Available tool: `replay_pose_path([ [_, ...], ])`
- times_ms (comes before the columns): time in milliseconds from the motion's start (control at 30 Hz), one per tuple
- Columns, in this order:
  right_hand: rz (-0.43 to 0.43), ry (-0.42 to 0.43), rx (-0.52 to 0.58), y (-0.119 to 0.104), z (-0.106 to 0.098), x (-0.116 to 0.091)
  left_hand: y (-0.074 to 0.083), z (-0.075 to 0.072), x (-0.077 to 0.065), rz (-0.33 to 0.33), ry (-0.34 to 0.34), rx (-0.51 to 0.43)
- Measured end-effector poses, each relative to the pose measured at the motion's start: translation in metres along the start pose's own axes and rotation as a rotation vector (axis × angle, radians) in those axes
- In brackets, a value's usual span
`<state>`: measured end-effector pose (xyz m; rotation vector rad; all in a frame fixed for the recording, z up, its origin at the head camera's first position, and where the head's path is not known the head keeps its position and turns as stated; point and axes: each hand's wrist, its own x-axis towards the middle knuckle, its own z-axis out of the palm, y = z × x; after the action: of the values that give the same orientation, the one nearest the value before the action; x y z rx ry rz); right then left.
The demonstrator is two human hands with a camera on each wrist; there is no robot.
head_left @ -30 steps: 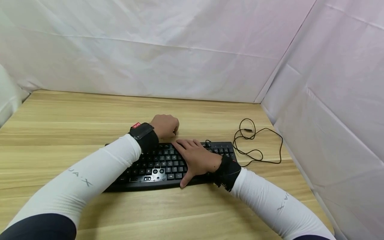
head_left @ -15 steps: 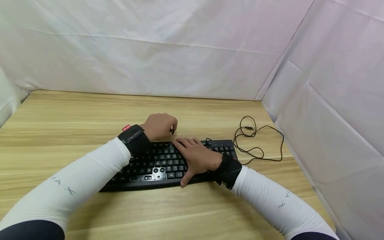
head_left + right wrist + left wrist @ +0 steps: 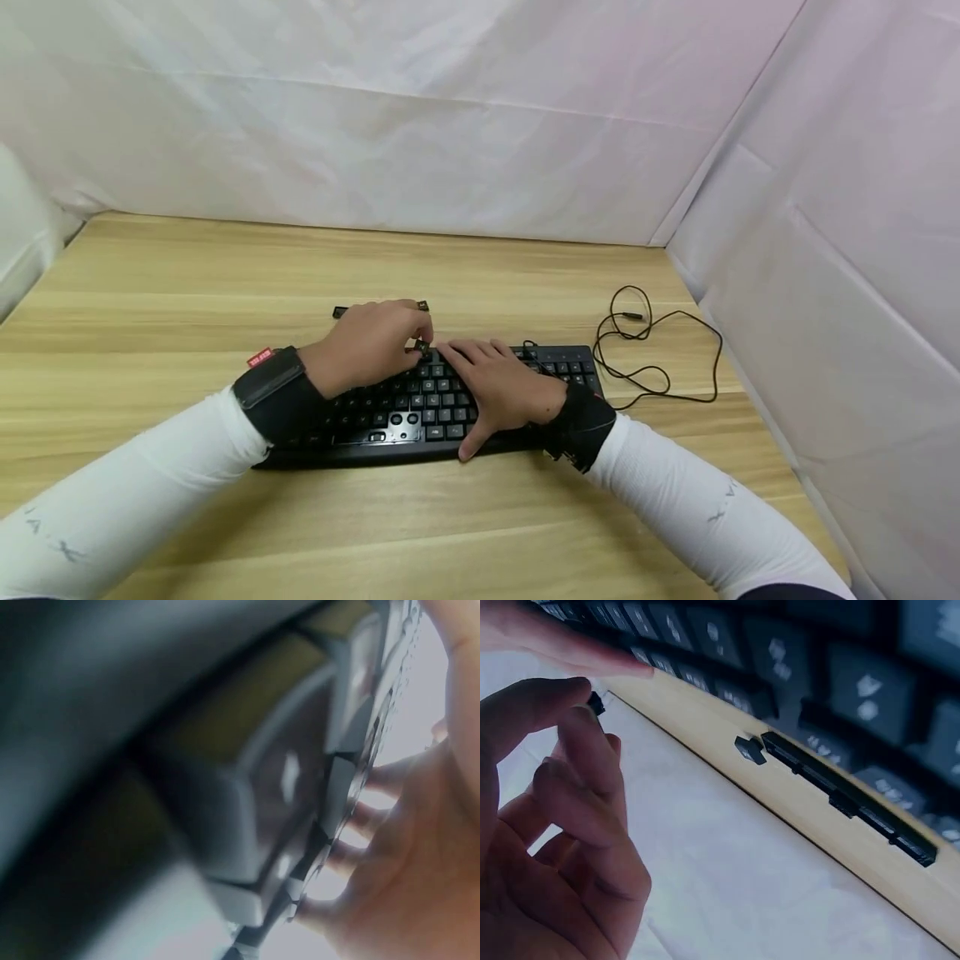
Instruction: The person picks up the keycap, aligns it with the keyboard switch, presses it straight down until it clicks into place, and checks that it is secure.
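Observation:
A black keyboard [image 3: 352, 454] lies on the wooden table, with a glossy patch [image 3: 405, 426] near its front where keycaps are off. My left hand [image 3: 367, 343] is over the keyboard's back left part and pinches a small black keycap [image 3: 422, 345] between thumb and index finger. That keycap [image 3: 595, 703] is partly hidden by fingertips in the left wrist view. My right hand [image 3: 504, 390] rests spread on the keyboard, thumb at the front edge, fingers reaching the back edge. Behind the keyboard lie a long spacebar keycap [image 3: 847, 799] and a small loose keycap [image 3: 750, 750].
A thin black cable [image 3: 678, 398] lies in loose loops on the table [image 3: 480, 533], right of the keyboard. White cloth [image 3: 450, 150] hangs behind the table and along its right side. The right wrist view shows blurred keys [image 3: 277, 765] up close.
My left hand has moved left and towards me from behind the keyboard, with the keycap in its fingers. The spacebar and a loose keycap have come into sight. My right hand stays in place.

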<state>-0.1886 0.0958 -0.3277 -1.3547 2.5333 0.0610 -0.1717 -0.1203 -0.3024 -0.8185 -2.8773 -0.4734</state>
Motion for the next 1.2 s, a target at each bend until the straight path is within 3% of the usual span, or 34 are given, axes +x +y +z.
replay_pose_path([
  [167, -0.008, 0.001, 0.004, -0.001, 0.001, -0.001, 0.003, 0.0, -0.015, -0.032, -0.006, 0.002],
  [400, -0.01, 0.006, 0.021, -0.001, 0.0, -0.003, 0.013, -0.001, -0.039, -0.009, -0.033, 0.042],
  [600, -0.02, 0.016, 0.027, 0.0, 0.001, -0.003, 0.023, 0.007, -0.058, -0.03, -0.048, 0.056],
  [800, -0.033, 0.023, 0.041, 0.0, 0.002, -0.001, 0.027, 0.017, -0.063, -0.029, -0.038, 0.036],
  [1200, -0.04, 0.033, 0.044, 0.001, 0.004, -0.001, 0.034, 0.029, -0.071, 0.052, 0.069, 0.173],
])
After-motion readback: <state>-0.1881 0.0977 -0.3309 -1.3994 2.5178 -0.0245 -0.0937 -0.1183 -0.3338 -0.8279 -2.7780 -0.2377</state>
